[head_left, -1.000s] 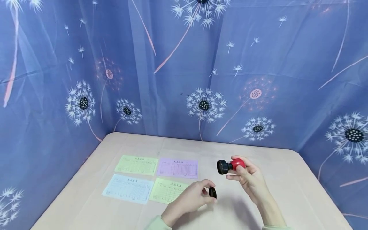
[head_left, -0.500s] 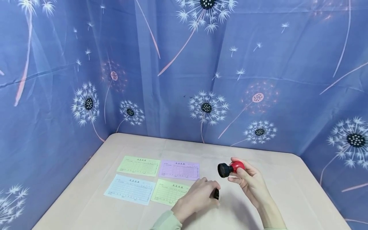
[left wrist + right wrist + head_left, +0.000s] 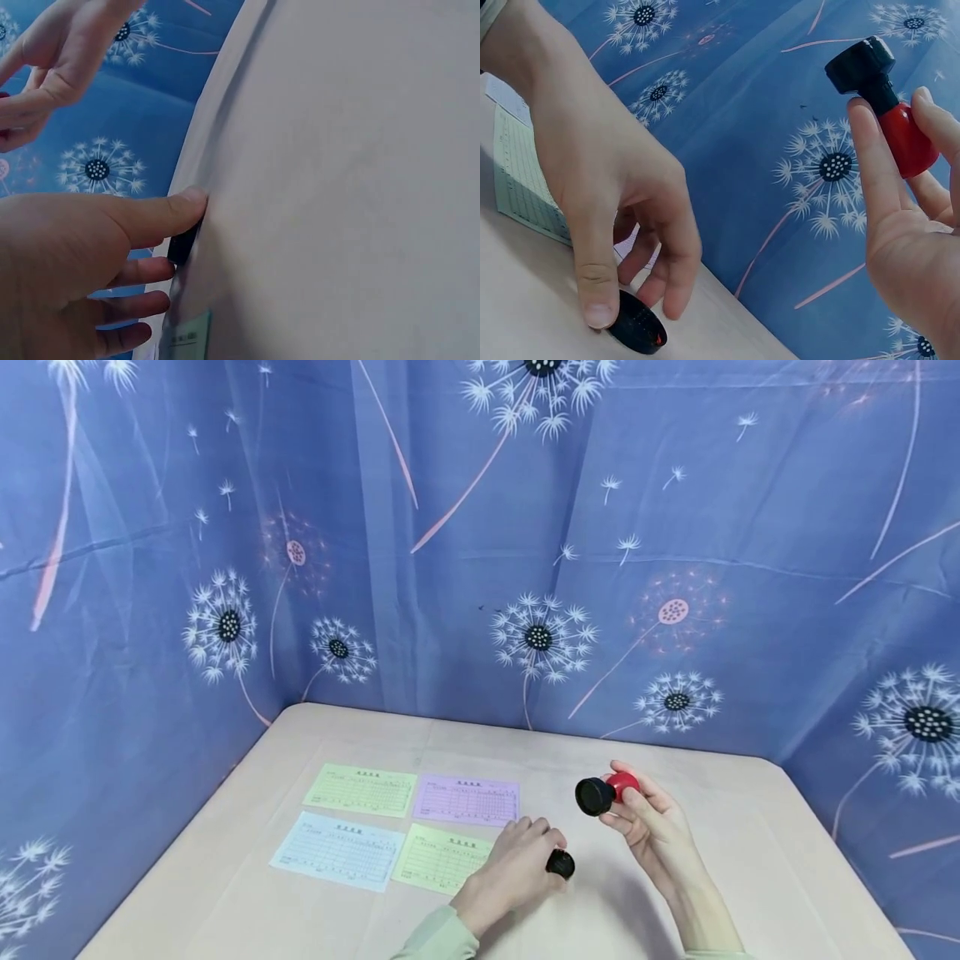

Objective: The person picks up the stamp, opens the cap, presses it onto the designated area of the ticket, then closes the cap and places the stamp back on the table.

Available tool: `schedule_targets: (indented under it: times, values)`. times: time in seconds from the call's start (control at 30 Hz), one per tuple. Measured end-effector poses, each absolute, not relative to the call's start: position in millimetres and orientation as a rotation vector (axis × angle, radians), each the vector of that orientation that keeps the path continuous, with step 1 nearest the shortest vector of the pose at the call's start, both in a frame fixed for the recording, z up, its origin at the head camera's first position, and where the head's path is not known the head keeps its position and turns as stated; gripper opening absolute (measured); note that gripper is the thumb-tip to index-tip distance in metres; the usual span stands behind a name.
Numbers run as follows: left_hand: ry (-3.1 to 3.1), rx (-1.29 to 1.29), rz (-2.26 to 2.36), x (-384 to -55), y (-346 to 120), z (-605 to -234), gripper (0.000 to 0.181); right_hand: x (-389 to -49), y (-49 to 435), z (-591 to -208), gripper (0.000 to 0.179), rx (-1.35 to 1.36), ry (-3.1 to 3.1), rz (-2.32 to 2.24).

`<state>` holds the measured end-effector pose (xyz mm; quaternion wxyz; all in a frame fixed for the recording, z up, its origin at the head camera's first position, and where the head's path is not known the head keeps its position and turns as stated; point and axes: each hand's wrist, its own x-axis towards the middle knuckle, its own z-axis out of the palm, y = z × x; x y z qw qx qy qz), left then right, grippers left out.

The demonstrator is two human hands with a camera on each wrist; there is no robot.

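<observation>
A round stamp [image 3: 595, 796] with a black head and a red bulb handle [image 3: 909, 142] is held by my right hand [image 3: 660, 835]. Its fingers and thumb curl round the red bulb, and the black head points left, raised off the table. My left hand [image 3: 513, 868] pinches a round black cap [image 3: 560, 863] between thumb and fingers, low over the table to the right of the papers. In the right wrist view the cap [image 3: 637, 322] shows its hollow inside with a small red mark. The left wrist view shows only the cap's dark edge [image 3: 184, 244].
Printed forms lie flat on the beige table [image 3: 255, 902]: a green form [image 3: 362, 790], a purple form [image 3: 467, 799], a blue form [image 3: 337, 852] and a second green form [image 3: 435, 860], partly behind my left hand. A blue dandelion-print curtain [image 3: 442, 635] stands behind and beside the table.
My left hand has turned the cap, so its round face shows more, and shifted slightly right. My right hand has tilted the stamp a little, its black head facing more toward the head camera.
</observation>
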<state>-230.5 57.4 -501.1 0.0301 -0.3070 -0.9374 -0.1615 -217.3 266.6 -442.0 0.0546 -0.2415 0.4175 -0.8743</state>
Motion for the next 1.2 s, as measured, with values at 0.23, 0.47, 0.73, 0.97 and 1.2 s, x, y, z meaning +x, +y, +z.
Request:
schedule_targets:
  times: [0.23,0.47,0.73,0.97,1.2]
  values:
    - [-2.871,-0.88,-0.761,-237.4,26.9,-487.9,0.039,-219.7,264.3,-442.1,0.041,-0.76,1.347,-2.645]
    - [-2.807,-0.692,-0.939,-252.1,-24.4,-480.0,0.027,-218.2,265.2,-441.2,0.041,-0.754,1.404,-2.643]
    - [-2.771,-0.584,-0.948,-257.3,-59.7,-481.5,0.027,-217.8,265.8,-442.4,0.043,-0.749,1.444,-2.66]
    - [-2.814,-0.443,-0.837,-277.5,-89.1,-494.7,0.03,-218.3,264.4,-445.8,0.043,-0.721,1.458,-2.688]
    - [-2.86,-0.357,-0.711,-292.9,-113.9,-509.1,0.031,-217.8,265.9,-449.3,0.042,-0.662,1.458,-2.707]
